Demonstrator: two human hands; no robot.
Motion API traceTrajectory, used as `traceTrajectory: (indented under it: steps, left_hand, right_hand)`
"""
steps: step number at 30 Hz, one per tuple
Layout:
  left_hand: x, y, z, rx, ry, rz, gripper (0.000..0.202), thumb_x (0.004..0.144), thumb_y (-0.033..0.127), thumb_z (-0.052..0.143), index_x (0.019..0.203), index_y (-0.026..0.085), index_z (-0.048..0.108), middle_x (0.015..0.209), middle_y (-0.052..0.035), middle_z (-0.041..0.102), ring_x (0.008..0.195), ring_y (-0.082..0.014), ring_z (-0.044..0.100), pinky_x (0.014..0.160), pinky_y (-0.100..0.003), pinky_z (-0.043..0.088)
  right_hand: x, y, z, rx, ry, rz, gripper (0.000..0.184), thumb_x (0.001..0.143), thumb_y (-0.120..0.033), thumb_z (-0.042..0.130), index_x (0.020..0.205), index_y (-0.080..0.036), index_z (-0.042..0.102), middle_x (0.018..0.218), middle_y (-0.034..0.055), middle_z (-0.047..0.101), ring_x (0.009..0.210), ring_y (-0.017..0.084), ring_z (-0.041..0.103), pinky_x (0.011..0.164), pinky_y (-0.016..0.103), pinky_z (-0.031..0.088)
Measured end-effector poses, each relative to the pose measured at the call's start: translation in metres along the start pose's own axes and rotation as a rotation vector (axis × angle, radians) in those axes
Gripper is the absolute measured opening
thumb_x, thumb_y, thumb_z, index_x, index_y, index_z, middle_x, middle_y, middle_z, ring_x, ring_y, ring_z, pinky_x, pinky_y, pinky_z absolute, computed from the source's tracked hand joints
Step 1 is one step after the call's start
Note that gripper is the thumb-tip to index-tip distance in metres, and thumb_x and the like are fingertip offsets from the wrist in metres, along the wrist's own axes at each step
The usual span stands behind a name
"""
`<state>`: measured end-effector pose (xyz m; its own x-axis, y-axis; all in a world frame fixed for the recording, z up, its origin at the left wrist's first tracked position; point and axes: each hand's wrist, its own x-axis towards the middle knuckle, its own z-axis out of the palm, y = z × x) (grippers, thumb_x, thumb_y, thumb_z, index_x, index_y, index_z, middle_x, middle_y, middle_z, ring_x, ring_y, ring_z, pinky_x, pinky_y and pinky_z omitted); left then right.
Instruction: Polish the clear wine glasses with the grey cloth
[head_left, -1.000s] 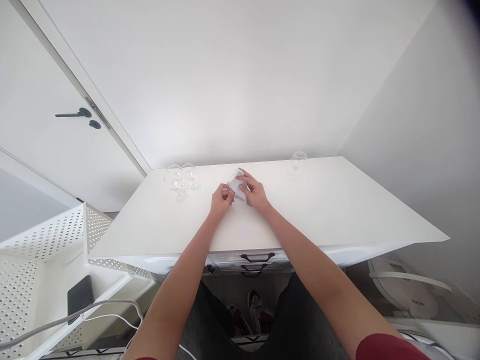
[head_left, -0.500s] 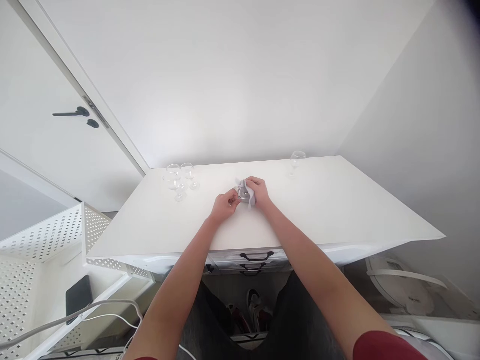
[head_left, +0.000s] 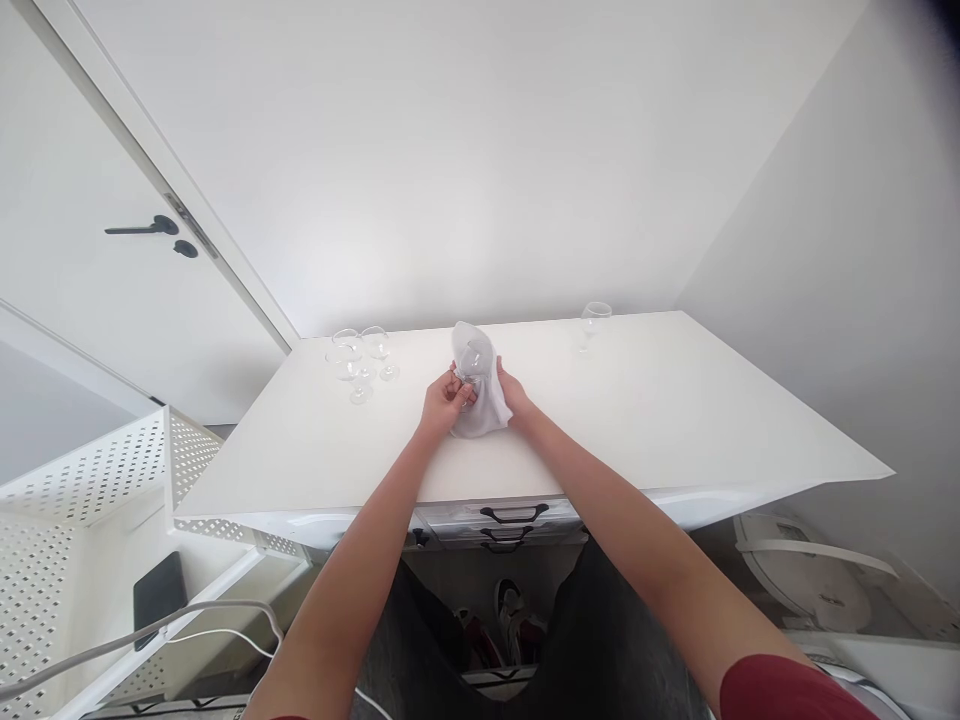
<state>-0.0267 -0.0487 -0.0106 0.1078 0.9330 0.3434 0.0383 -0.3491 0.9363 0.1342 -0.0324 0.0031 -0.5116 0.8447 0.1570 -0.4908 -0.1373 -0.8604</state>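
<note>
A clear wine glass (head_left: 475, 357) is over the middle of the white top, its bowl pointing away from me. My left hand (head_left: 444, 402) pinches it at the stem, thumb and fingers closed. A pale grey cloth (head_left: 487, 412) spreads behind and under the glass, hanging toward the front. My right hand (head_left: 516, 393) supports this cloth from the right side; most of its fingers are hidden behind the fabric. Three more wine glasses (head_left: 360, 362) stand grouped at the left of the top. Another wine glass (head_left: 596, 318) stands alone near the back edge, right of my hands.
The white cabinet top (head_left: 675, 420) reaches to the wall behind. Black drawer handles (head_left: 514, 514) show at its front. At lower left are a perforated white shelf (head_left: 112, 460), a dark flat device (head_left: 158, 598) and a grey cable (head_left: 225, 604). A door handle (head_left: 142, 227) is at upper left.
The cloth was bunched around the glass and now lies spread open behind it. My right hand has shifted slightly lower, under the cloth. My left hand now shows on the stem.
</note>
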Motion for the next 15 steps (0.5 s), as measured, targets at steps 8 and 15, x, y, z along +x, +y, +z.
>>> traceTrajectory:
  steps: [8, 15]
  left_hand:
    - [0.000, 0.001, -0.004, 0.117, 0.168, -0.009, 0.043, 0.082, 0.033, 0.074, 0.063, 0.021, 0.037, 0.062, 0.0047, 0.043, 0.062, -0.0116, 0.041, 0.062, -0.027, 0.035]
    - [0.003, 0.001, -0.003, 0.257, 0.218, 0.032, 0.021, 0.077, 0.029, 0.074, 0.071, 0.020, 0.055, 0.093, -0.0018, 0.056, 0.088, -0.0171, 0.055, 0.081, -0.032, 0.046]
  right_hand:
    - [0.007, 0.017, -0.003, -0.345, 0.078, -0.234, 0.053, 0.085, -0.057, 0.076, 0.122, -0.023, 0.062, 0.118, 0.0088, 0.071, 0.105, 0.023, 0.064, 0.093, 0.036, 0.051]
    - [0.007, 0.013, -0.003, -0.414, 0.129, -0.209, 0.050, 0.085, -0.061, 0.074, 0.111, -0.020, 0.066, 0.104, 0.0071, 0.071, 0.094, 0.023, 0.063, 0.084, 0.035, 0.051]
